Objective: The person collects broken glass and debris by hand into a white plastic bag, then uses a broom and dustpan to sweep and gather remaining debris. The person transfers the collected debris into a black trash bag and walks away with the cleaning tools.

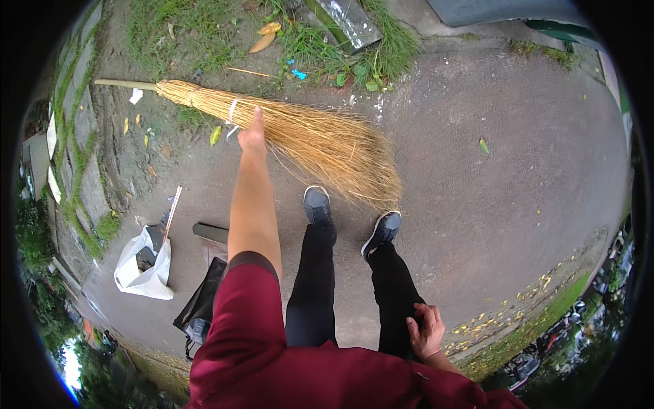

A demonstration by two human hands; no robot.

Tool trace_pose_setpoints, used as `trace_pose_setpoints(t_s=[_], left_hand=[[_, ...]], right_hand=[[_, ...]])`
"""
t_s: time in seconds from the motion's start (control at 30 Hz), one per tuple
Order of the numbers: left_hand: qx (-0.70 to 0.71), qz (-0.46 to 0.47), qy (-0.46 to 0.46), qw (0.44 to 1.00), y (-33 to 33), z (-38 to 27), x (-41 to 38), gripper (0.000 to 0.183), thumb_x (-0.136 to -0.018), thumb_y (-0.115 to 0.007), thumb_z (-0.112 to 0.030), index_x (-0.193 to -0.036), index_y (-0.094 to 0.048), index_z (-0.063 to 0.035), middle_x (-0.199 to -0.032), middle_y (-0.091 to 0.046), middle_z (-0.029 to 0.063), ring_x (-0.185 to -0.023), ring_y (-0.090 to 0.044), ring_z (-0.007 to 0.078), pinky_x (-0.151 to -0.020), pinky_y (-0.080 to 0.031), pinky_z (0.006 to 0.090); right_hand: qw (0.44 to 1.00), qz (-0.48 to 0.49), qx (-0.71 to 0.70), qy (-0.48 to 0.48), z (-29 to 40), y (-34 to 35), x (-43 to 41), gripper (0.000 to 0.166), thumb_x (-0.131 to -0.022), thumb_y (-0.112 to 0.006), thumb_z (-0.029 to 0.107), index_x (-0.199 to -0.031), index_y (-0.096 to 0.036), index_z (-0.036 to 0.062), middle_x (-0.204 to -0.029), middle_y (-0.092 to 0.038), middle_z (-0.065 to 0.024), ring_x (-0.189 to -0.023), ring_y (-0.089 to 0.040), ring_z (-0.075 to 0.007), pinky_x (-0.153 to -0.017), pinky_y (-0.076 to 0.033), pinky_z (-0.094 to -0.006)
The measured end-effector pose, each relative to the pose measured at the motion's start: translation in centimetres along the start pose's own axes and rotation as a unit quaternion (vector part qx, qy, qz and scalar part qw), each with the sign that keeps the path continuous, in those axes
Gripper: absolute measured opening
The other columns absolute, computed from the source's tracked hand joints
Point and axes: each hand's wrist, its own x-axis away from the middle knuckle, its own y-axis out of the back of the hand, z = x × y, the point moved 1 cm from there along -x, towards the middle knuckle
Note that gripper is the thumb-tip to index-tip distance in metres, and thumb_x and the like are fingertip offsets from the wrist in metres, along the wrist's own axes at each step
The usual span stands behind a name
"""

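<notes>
A long straw broom (327, 138) stretches across the upper part of the view, its wooden stick (122, 84) pointing left and its bristles fanned out to the right. My left hand (253, 138) grips the bundle just right of a white tie (233, 111). One digit lies over the straw; the other fingers are mostly hidden. The bristle tips reach the toe of my right shoe (387, 227). Beside my right thigh hangs my right hand (428, 330), holding nothing, with its fingers loosely bent and apart.
On the pavement at left stands a white plastic bag (153, 281) with dark contents and a thin stick. A black bag (202, 296) and a dustpan-like object (210, 232) are near my left arm. Grass, fallen leaves (262, 43) and a concrete block (352, 25) lie ahead.
</notes>
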Motion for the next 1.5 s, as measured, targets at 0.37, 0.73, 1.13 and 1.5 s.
trace_pose_setpoints(t_s=[0.37,0.73,1.13,1.5], left_hand=[[0.339,0.055,-0.054,0.938,-2.3,-0.7,-6.1,0.069,-0.066,-0.081,0.002,-0.125,-0.046,0.0107,-0.119,-0.061,0.0161,-0.101,-0.062,0.0243,-0.088,-0.053,0.0367],[0.500,-0.030,-0.158,0.851,18.4,-12.7,12.1,0.036,-0.071,-0.068,-0.001,-0.105,-0.057,0.0058,-0.094,-0.065,0.0121,-0.082,-0.063,0.0210,-0.076,-0.051,0.0328],[0.382,-0.312,-0.396,0.775,40.0,-14.9,29.0,0.075,-0.063,-0.073,-0.016,-0.131,-0.049,0.0066,-0.100,-0.065,0.0182,-0.090,-0.063,0.0299,-0.084,-0.050,0.0380],[0.216,-0.240,-0.588,0.742,46.2,-1.8,57.8,0.090,-0.057,-0.074,-0.018,-0.139,-0.038,-0.0074,-0.103,-0.058,0.0127,-0.097,-0.055,0.0307,-0.089,-0.042,0.0436]], right_hand=[[1.000,0.019,0.015,0.020,2.0,0.0,-4.8,0.026,-0.083,-0.069,0.019,-0.104,-0.062,0.0056,-0.090,-0.061,-0.0144,-0.076,-0.061,-0.0303,-0.066,-0.051,-0.0372],[0.947,0.275,0.133,0.097,7.9,4.3,-2.7,0.035,-0.080,-0.074,0.026,-0.109,-0.062,0.0122,-0.098,-0.065,-0.0111,-0.077,-0.066,-0.0231,-0.067,-0.054,-0.0354],[0.818,0.373,0.401,0.174,9.7,18.2,1.4,0.038,-0.085,-0.062,0.023,-0.122,-0.061,0.0147,-0.113,-0.064,-0.0174,-0.103,-0.063,-0.0333,-0.092,-0.050,-0.0398],[0.279,-0.120,0.454,0.838,43.1,33.8,27.5,0.039,-0.086,-0.067,0.021,-0.124,-0.060,0.0155,-0.129,-0.056,-0.0133,-0.125,-0.050,-0.0356,-0.104,-0.038,-0.0527]])
